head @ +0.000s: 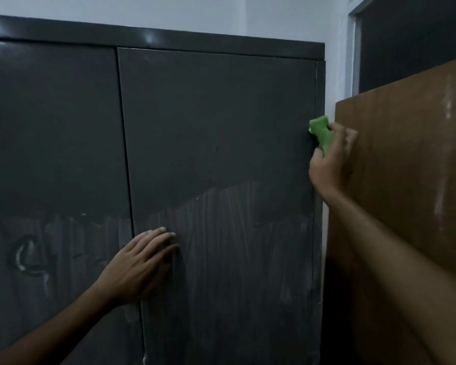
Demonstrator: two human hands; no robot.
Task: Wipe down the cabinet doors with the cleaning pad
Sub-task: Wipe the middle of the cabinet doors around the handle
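Cabinet doors (216, 122), two of them, are dark gray and stand shut side by side. One brown board (406, 167) leans just beside them. The top part looks clean; the bottom part looks streaky. One left hand (142, 262) lies flat on the door with fingers straight. One right hand (332, 156) has its grip tight on one green pad (321, 133), at the right door's edge. Press firmly and wipe in long, even rows.

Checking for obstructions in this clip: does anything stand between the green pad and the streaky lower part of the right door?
Nothing visible does. The right hand holds the cleaning pad at the right door edge; the left hand rests flat near the door seam, left of that path.
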